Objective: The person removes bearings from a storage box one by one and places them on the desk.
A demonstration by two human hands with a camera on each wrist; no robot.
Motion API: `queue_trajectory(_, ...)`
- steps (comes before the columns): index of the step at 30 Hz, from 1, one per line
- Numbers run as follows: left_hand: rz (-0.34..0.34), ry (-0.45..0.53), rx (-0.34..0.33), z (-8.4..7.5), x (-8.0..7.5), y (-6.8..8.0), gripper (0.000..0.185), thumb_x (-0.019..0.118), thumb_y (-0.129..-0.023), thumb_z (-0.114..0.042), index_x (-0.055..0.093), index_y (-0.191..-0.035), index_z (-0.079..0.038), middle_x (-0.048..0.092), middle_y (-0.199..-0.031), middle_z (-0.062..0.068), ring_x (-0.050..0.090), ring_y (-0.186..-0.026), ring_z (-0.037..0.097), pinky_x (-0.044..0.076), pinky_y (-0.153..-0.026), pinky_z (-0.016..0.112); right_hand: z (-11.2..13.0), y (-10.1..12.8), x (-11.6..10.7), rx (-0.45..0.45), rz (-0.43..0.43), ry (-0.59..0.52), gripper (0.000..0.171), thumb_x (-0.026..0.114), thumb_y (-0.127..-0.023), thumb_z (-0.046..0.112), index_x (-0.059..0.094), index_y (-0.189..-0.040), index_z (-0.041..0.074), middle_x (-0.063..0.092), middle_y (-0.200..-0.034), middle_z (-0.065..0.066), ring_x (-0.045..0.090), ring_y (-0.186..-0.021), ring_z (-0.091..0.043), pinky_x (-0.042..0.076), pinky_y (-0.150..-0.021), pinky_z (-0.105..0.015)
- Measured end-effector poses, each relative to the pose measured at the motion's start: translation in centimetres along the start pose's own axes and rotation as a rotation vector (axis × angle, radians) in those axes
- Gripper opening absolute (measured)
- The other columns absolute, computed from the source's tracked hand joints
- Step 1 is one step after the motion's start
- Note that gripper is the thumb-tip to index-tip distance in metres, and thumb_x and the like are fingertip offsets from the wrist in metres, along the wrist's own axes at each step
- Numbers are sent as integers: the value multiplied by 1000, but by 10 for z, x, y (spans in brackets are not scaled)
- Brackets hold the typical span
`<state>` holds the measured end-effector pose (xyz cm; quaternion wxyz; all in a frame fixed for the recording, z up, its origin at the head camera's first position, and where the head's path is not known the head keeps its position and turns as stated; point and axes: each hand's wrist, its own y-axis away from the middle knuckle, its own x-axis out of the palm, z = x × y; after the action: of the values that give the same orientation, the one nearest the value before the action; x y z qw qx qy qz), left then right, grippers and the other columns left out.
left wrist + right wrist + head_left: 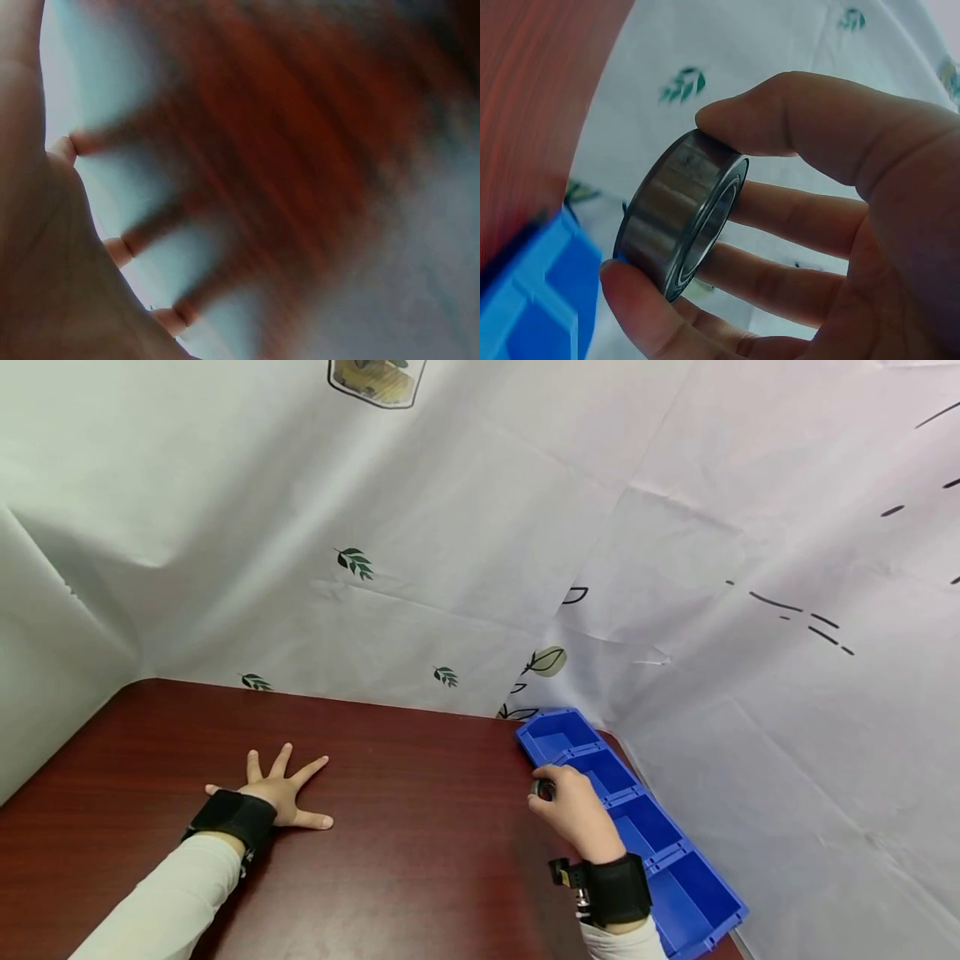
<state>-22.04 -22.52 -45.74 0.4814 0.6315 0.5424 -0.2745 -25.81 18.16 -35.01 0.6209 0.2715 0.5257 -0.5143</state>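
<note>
Though head view half-hides metal ring point(667, 206), right wrist view, clear

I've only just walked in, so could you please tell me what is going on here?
The person's right grip is holding a metal ring, apparently a bearing, near a row of blue bins. Their left grip is spread out over the brown tabletop, holding nothing.

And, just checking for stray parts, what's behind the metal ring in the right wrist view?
Behind the metal ring, fingers of the right hand and leaf-print cloth partly show. Whatever the ring covers is hidden.
</note>
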Motion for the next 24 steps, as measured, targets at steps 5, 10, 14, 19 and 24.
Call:
queue_trajectory(5, 3, 1, -5, 2, -2, 0, 120, 63, -55, -82, 16, -151, -28, -9, -154, 26, -20, -131, 61, -4, -69, 90, 24, -8, 22, -81, 28, -14, 27, 72, -76, 17, 69, -102, 9, 60, -86, -4, 51, -76, -14, 45, -70, -30)
queue_trajectory(10, 3, 6, -2, 1, -3, 1, 119, 64, -56, -82, 16, -151, -28, -9, -154, 26, -19, -131, 62, -4, -70, 90, 46, -11, 46, -162, 115, 12, 29, 71, -79, 19, 68, -105, 8, 62, -90, -5, 53, -77, -14, 48, -69, -30)
queue_trajectory(14, -4, 10, 3, -1, -3, 1, 119, 64, -56, -82, 17, -151, -28, -7, -155, 25, -18, -131, 62, -3, -71, 90, 59, -13, 57, -182, 176, 8, 29, 69, -81, 20, 68, -108, 9, 64, -98, -7, 58, -85, -17, 51, -73, -32)
queue_trajectory(19, 3, 12, 2, 0, 0, -2, 119, 63, -55, -83, 17, -151, -29, -8, -155, 24, -20, -132, 61, -6, -70, 89, 71, -16, 69, -200, 209, -4, 27, 68, -81, 18, 68, -108, 13, 64, -99, -6, 57, -90, -22, 49, -79, -37)
queue_trajectory(24, 2, 15, -6, 0, 0, 0, 120, 64, -54, -82, 17, -151, -30, -8, -155, 24, -20, -132, 61, -6, -70, 89, 79, -18, 85, -221, 256, 12, 30, 69, -81, 19, 67, -109, 13, 64, -97, -4, 57, -92, -23, 48, -80, -37)
